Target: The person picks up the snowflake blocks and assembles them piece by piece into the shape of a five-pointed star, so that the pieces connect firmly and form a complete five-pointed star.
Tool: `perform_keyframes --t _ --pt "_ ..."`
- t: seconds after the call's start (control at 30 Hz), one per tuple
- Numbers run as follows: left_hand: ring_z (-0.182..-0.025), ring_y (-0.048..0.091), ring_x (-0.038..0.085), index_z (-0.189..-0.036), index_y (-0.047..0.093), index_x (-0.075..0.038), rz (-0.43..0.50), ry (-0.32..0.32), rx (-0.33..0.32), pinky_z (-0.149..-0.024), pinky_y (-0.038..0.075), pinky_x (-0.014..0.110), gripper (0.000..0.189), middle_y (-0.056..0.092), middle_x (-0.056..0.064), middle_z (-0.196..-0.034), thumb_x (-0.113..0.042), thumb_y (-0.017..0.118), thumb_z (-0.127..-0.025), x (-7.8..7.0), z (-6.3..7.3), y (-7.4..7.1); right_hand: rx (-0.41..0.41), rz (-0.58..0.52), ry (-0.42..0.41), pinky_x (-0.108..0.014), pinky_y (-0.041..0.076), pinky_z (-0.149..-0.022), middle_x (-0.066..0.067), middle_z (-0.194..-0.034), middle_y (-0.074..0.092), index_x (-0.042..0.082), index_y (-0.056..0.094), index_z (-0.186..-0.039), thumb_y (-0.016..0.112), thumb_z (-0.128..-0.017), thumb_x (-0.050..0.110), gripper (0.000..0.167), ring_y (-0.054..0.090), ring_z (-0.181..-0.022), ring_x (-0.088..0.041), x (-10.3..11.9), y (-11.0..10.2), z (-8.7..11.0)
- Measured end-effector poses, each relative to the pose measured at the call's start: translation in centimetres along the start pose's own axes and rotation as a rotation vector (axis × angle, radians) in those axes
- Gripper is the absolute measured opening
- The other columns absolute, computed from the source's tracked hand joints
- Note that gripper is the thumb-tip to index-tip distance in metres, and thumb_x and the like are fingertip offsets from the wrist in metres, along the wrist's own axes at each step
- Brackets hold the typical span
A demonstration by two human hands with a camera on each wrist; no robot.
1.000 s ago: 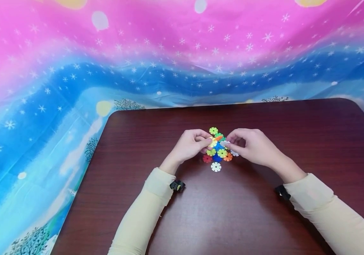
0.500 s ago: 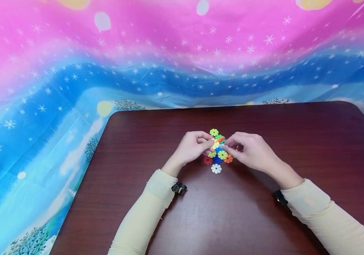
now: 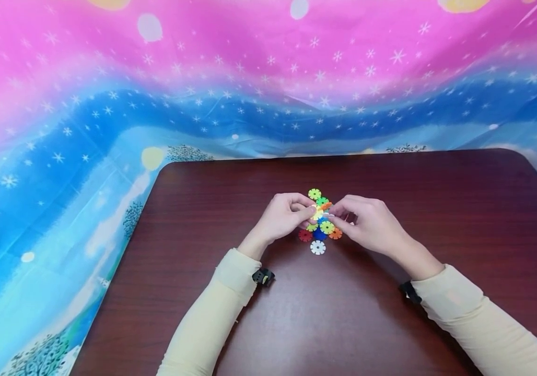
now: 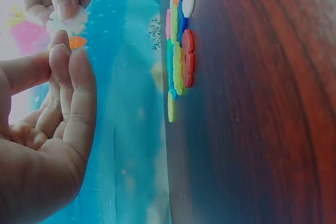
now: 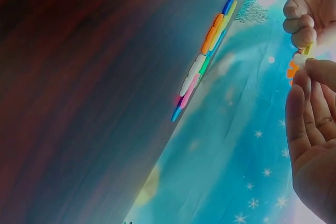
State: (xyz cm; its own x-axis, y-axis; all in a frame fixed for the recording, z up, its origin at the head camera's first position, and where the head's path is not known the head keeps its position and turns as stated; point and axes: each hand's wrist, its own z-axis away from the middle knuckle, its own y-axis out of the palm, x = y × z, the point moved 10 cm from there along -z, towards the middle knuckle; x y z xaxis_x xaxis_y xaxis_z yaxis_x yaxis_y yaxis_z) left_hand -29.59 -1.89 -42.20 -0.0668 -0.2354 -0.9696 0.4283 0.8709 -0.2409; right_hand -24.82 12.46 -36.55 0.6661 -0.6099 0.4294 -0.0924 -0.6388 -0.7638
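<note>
Over the middle of the table, my left hand [image 3: 280,216] pinches a yellow notched plastic disc [image 3: 317,213] between thumb and fingers. Facing it, my right hand [image 3: 372,222] pinches a white notched disc [image 5: 300,59], turned nearly edge-on in the head view and right at the yellow one. An orange notched disc [image 5: 292,72] sits beside these two, between the hands. My fingertips cover much of the held discs. Just below lies a flat cluster of similar discs, including a white disc [image 3: 317,247], a red disc [image 3: 305,235] and a yellow-green disc [image 3: 314,194].
The dark wooden table [image 3: 193,282] carries the disc cluster near its middle. Behind it and along the left hangs a pink and blue snowflake cloth [image 3: 268,83]. A black strap [image 3: 264,277] is on the left wrist, another black strap [image 3: 410,292] on the right.
My right hand has shifted slightly and its white disc has tilted from face-up to nearly edge-on, now against the yellow disc. The left hand moved a little right. The cluster stays put.
</note>
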Motion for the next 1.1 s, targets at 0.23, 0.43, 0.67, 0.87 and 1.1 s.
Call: perform_keyframes --t 0.23,0.43,0.67,0.87,1.1 --pt "-0.082 0.073 0.039 -0.11 0.073 0.0 0.007 0.012 -0.021 -0.073 0.063 0.033 0.017 0.076 0.008 -0.085 -0.011 0.074 -0.098 -0.2 0.0 -0.2 -0.009 0.009 -0.014 -0.029 0.056 -0.059 0.006 -0.086 0.071 0.014 0.075 -0.096 0.09 -0.082 0.009 0.021 0.059 -0.066 -0.003 0.8 0.2 -0.4" --pt "-0.08 0.073 0.04 -0.11 0.073 0.003 0.01 0.007 -0.038 -0.071 0.063 0.032 0.016 0.076 0.009 -0.084 -0.007 0.073 -0.097 -0.2 -0.1 -0.6 -0.005 0.008 -0.011 -0.029 0.053 -0.056 0.003 -0.086 0.07 0.011 0.074 -0.098 0.088 -0.083 0.009 0.021 0.057 -0.064 -0.004 1.2 0.4 -1.0" --pt "-0.086 0.074 0.039 -0.111 0.073 0.001 -0.073 -0.016 0.011 -0.072 0.063 0.032 0.019 0.077 0.009 -0.087 -0.014 0.073 -0.099 0.0 -0.3 -1.8 0.044 0.017 0.017 -0.035 0.058 -0.063 0.003 -0.089 0.071 0.01 0.077 -0.107 0.088 -0.085 0.02 0.026 0.065 -0.074 -0.011 0.3 0.5 -1.3" --pt "-0.078 0.072 0.028 -0.103 0.076 -0.01 -0.375 -0.08 -0.025 -0.067 0.058 0.033 0.012 0.074 -0.001 -0.079 -0.022 0.074 -0.099 1.5 0.0 -5.8 0.156 0.133 0.084 -0.037 0.053 -0.064 0.0 -0.095 0.072 0.011 0.077 -0.108 0.083 -0.089 0.019 0.021 0.065 -0.075 -0.017 -2.4 0.3 -0.8" --pt "-0.069 0.065 0.024 -0.097 0.076 -0.012 -0.503 -0.16 0.055 -0.063 0.053 0.035 0.007 0.074 0.0 -0.076 -0.017 0.071 -0.098 3.5 0.6 -8.0 0.457 0.234 0.167 -0.034 0.049 -0.06 -0.001 -0.106 0.07 0.019 0.079 -0.117 0.084 -0.089 0.025 0.029 0.056 -0.07 -0.011 -5.8 2.3 0.4"
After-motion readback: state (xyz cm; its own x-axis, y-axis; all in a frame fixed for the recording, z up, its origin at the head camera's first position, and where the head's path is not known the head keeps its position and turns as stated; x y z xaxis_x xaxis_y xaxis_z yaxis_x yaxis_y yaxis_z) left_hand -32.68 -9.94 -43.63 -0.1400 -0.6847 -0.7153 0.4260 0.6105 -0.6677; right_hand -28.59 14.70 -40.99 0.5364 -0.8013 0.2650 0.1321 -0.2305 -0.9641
